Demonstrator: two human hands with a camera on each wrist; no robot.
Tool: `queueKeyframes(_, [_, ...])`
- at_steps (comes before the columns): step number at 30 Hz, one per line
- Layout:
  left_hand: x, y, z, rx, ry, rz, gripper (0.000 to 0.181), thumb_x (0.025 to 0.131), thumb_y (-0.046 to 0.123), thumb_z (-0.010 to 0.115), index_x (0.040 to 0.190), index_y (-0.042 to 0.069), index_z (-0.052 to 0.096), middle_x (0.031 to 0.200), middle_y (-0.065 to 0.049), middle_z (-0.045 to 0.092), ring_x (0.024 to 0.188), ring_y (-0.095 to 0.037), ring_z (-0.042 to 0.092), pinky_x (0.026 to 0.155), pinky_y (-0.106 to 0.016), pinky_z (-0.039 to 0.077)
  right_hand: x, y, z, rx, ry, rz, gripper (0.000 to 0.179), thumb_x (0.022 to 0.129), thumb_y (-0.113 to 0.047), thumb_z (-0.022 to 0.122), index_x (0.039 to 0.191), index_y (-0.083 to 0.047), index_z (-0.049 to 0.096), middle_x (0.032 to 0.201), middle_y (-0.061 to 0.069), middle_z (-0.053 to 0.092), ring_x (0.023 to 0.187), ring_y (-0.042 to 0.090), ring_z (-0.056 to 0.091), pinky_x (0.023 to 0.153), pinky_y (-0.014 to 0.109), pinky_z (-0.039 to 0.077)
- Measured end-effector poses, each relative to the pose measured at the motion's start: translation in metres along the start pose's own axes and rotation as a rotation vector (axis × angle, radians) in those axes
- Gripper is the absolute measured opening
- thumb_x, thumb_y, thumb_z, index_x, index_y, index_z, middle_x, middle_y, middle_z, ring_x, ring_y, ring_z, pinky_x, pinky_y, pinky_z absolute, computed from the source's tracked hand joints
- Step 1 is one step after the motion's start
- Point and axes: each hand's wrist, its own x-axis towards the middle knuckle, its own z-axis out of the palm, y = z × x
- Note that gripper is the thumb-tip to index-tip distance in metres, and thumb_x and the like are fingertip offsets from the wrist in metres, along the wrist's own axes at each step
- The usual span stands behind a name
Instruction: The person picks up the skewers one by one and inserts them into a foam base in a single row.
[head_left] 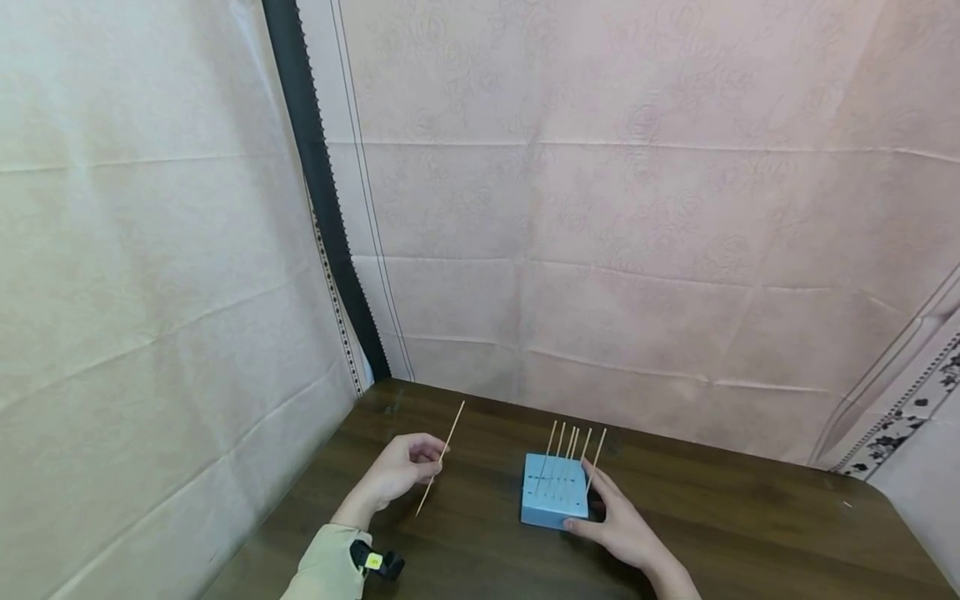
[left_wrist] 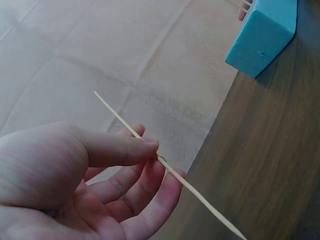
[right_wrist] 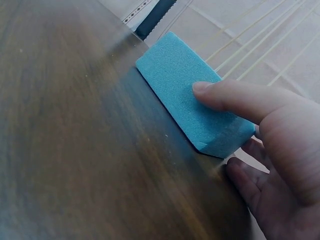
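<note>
My left hand pinches a thin wooden skewer between thumb and fingers, above the table on the left. The left wrist view shows the skewer running slantwise past the thumb tip, with both ends free of the hand. To the right, a light-blue foam block rests on the table, with several upright skewers stuck in its top, some slightly tilted. My right hand grips the block's right end. Its thumb presses the front face, while the other fingers reach round the side, partly hidden.
The dark wooden table meets a pale patterned cloth hung behind it. Another cloth hangs along the left side. A black strap with a small device sits on the left wrist.
</note>
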Motion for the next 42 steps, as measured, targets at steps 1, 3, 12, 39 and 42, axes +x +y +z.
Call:
queueKeyframes(1, [0.0,0.0,0.0,0.005,0.002,0.008,0.027,0.1,-0.001,0.071,0.127,-0.004,0.069,0.101,-0.009,0.068,0.091,-0.025,0.066,0.082,-0.039,0.063,0.0,0.0,0.0,0.0,-0.001,0.0,0.115,0.085,-0.043,0.092,0.171,-0.013,0.023,0.173,0.024,0.023,0.149,0.047,0.04,0.113,0.063,0.041])
queueKeyframes(3, [0.001,0.0,0.001,0.004,0.008,0.019,0.027,0.101,-0.001,0.07,0.127,-0.004,0.068,0.1,-0.01,0.068,0.091,-0.028,0.067,0.081,-0.038,0.063,0.001,0.0,0.0,-0.001,-0.001,0.002,0.115,0.085,-0.043,0.092,0.171,-0.013,0.023,0.173,0.025,0.023,0.149,0.047,0.04,0.114,0.064,0.041])
queueKeyframes(12, [0.002,0.01,0.012,-0.088,0.026,0.072,0.03,0.103,0.001,0.069,0.132,0.002,0.064,0.109,-0.03,0.068,0.094,-0.042,0.072,0.077,-0.037,0.064,0.001,0.0,-0.001,-0.002,-0.005,0.006,0.115,0.085,-0.044,0.091,0.172,-0.013,0.023,0.173,0.025,0.023,0.15,0.048,0.038,0.115,0.066,0.038])
queueKeyframes(39, [0.017,0.05,0.084,-0.241,-0.036,0.259,0.037,0.107,0.009,0.067,0.142,0.021,0.062,0.116,-0.021,0.066,0.099,-0.029,0.075,0.087,-0.041,0.063,0.0,-0.001,0.001,0.0,0.01,0.01,0.115,0.084,-0.044,0.092,0.171,-0.014,0.023,0.172,0.025,0.025,0.14,0.044,0.051,0.111,0.064,0.043])
queueKeyframes(42, [0.018,0.053,0.092,-0.25,-0.028,0.28,0.037,0.108,0.008,0.065,0.142,0.02,0.062,0.117,-0.021,0.065,0.101,-0.028,0.075,0.088,-0.04,0.063,0.0,-0.001,0.001,-0.001,0.013,0.009,0.115,0.084,-0.043,0.092,0.171,-0.013,0.024,0.171,0.026,0.026,0.139,0.044,0.052,0.111,0.064,0.044])
